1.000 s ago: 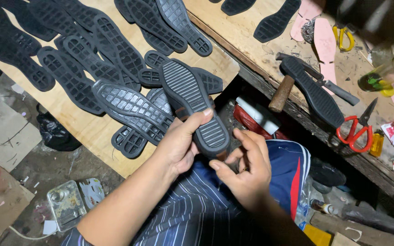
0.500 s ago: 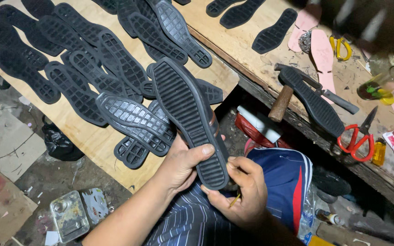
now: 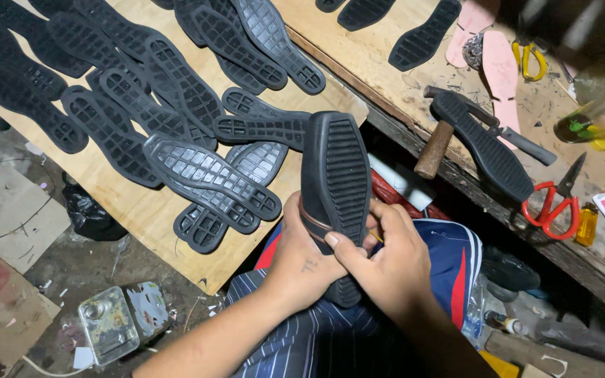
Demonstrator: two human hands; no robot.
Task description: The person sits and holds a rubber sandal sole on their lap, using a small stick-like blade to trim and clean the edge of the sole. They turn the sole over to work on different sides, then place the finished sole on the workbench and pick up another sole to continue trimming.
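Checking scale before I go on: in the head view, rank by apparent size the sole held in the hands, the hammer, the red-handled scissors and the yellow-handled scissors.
1. Held sole, though it is nearest the camera.
2. Hammer and red-handled scissors look alike; unranked.
3. Yellow-handled scissors, partly blurred.

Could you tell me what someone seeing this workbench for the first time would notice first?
First, the black sole held upright at centre by both hands, the left hand around its lower edge and the right hand beside it. Next, the many black soles spread over the plywood board at upper left. The red scissors and hammer lie on the bench at right.
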